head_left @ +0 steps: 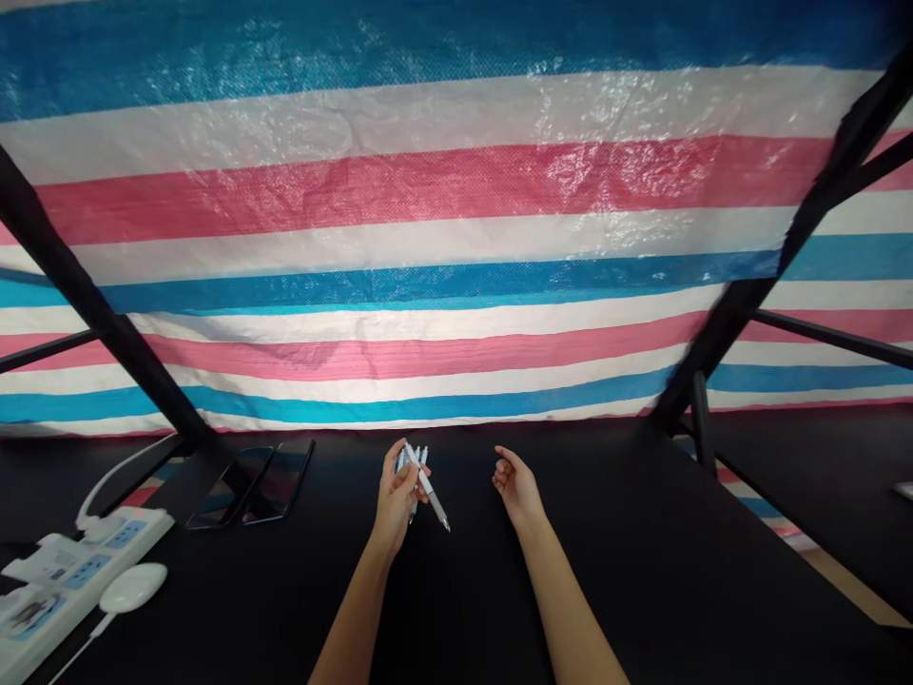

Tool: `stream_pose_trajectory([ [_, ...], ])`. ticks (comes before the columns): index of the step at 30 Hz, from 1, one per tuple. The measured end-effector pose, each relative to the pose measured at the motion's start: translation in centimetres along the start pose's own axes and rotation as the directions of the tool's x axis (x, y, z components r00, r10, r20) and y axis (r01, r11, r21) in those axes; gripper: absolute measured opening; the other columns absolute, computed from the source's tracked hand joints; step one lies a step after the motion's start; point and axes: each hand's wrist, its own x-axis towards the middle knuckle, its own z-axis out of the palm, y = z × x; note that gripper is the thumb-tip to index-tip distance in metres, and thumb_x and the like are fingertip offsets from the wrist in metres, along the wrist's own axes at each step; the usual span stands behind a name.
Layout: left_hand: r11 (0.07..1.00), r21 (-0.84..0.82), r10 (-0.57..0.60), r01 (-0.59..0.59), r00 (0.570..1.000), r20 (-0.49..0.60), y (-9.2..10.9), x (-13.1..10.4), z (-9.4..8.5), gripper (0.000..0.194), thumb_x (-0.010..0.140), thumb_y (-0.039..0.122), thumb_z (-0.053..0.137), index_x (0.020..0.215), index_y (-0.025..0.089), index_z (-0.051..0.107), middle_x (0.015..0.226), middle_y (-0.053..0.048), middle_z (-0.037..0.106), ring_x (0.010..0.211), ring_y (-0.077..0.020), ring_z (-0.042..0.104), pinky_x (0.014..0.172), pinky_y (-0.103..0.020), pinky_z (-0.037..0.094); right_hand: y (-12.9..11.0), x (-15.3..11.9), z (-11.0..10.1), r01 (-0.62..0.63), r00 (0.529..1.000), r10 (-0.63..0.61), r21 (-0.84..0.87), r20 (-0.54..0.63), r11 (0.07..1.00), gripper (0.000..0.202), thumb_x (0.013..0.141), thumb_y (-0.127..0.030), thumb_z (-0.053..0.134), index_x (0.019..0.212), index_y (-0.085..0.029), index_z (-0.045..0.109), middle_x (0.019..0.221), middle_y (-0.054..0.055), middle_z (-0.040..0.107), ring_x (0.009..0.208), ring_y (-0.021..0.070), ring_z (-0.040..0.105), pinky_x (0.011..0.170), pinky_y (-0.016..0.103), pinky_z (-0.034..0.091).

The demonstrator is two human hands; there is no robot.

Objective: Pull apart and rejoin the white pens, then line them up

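My left hand (394,502) is closed with a white and grey pen (432,497) pinched between thumb and fingers. The pen slants, its tip pointing down to the right. Behind it, close to the same fingers, a few more white pens (423,456) show in part; whether they are gripped too or lie on the table I cannot tell. Off to the right, my right hand (517,487) hovers apart from the pens with nothing in it. Its index finger reaches to the left and the other fingers are loosely curled.
Two dark phones (278,482) lie on the black table (456,609) at left. Nearer stands a white power strip (86,580) with plugs and cables, beside a white rounded device (134,587). Black frame bars (742,304) and a striped plastic sheet (428,362) bound the back.
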Motion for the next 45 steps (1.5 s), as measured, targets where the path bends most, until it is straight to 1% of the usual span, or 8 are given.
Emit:
stream_pose_trajectory([
  [8,0.999,0.032,-0.015,0.015,1.0,0.012,0.0,0.0,-0.2,0.065,0.071,0.042,0.067,0.127,0.025,0.038,0.073,0.001,0.063,0.051,-0.0074,0.052,0.051,-0.021,0.044,-0.2,-0.1,0.0,-0.027,1.0,0.028,0.053,-0.012,0.998,0.024,0.061,-0.037,0.063,0.079,-0.02,0.062,0.05,-0.005,0.045,0.042,0.0099,0.043,0.044,0.026,0.038],
  [15,0.999,0.037,-0.022,0.024,0.999,-0.042,0.3,-0.1,0.1,0.068,0.07,0.046,0.066,0.129,0.027,0.039,0.072,0.001,0.061,0.056,-0.0096,0.055,0.052,-0.022,0.043,0.1,0.2,-0.3,0.006,1.0,-0.006,0.011,0.005,1.0,0.024,0.065,-0.04,0.062,0.078,-0.021,0.062,0.048,-0.005,0.045,0.04,0.011,0.044,0.044,0.027,0.038],
  [18,0.999,0.023,-0.023,0.025,0.998,-0.05,0.3,0.0,0.1,0.069,0.07,0.045,0.067,0.13,0.026,0.039,0.072,0.001,0.061,0.054,-0.0093,0.054,0.051,-0.022,0.043,0.1,0.2,-0.3,-0.008,1.0,0.008,0.045,0.004,0.999,0.021,0.067,-0.038,0.063,0.079,-0.021,0.063,0.048,-0.005,0.045,0.041,0.0102,0.045,0.045,0.026,0.039],
  [22,1.0,0.013,-0.011,0.011,0.999,-0.031,0.1,0.0,0.0,0.068,0.071,0.043,0.067,0.13,0.027,0.038,0.072,0.001,0.06,0.053,-0.0089,0.053,0.051,-0.022,0.043,0.0,0.0,-0.2,-0.061,0.998,0.064,0.136,-0.014,0.989,0.017,0.065,-0.031,0.065,0.078,-0.02,0.064,0.049,-0.006,0.046,0.041,0.0084,0.044,0.045,0.024,0.039],
  [26,1.0,0.002,-0.016,0.016,1.0,-0.003,0.0,0.0,-0.1,0.065,0.072,0.044,0.066,0.128,0.027,0.037,0.071,0.002,0.06,0.051,-0.0081,0.051,0.05,-0.021,0.042,-0.2,-0.2,0.0,-0.074,0.997,0.078,0.143,-0.027,0.987,0.016,0.064,-0.03,0.065,0.076,-0.02,0.064,0.049,-0.005,0.046,0.041,0.0087,0.043,0.044,0.025,0.039],
  [35,0.998,-0.053,-0.03,0.033,0.998,0.059,0.2,-0.1,-0.3,0.058,0.07,0.036,0.07,0.118,0.024,0.039,0.068,0.002,0.061,0.048,-0.0072,0.051,0.05,-0.021,0.042,-0.6,-0.3,0.2,-0.1,0.993,0.109,0.189,-0.04,0.977,0.014,0.062,-0.027,0.067,0.073,-0.019,0.064,0.047,-0.006,0.045,0.04,0.0075,0.041,0.041,0.021,0.038],
  [43,0.993,-0.105,-0.05,0.055,0.998,0.044,0.2,0.1,-0.4,0.058,0.065,0.035,0.074,0.112,0.023,0.043,0.063,0.004,0.061,0.044,-0.0063,0.049,0.046,-0.019,0.04,-0.8,-0.6,0.4,-0.115,0.99,0.131,0.244,-0.051,0.963,0.011,0.063,-0.024,0.068,0.071,-0.018,0.065,0.044,-0.007,0.044,0.038,0.006,0.041,0.039,0.019,0.038],
  [45,0.993,-0.107,-0.051,0.054,0.998,0.024,0.3,0.1,-0.4,0.057,0.065,0.035,0.074,0.113,0.022,0.045,0.064,0.003,0.06,0.047,-0.0072,0.052,0.047,-0.018,0.041,-1.0,-0.7,0.4,-0.125,0.988,0.143,0.254,-0.054,0.959,0.009,0.063,-0.023,0.067,0.071,-0.018,0.065,0.043,-0.007,0.045,0.038,0.0058,0.041,0.039,0.019,0.037],
])
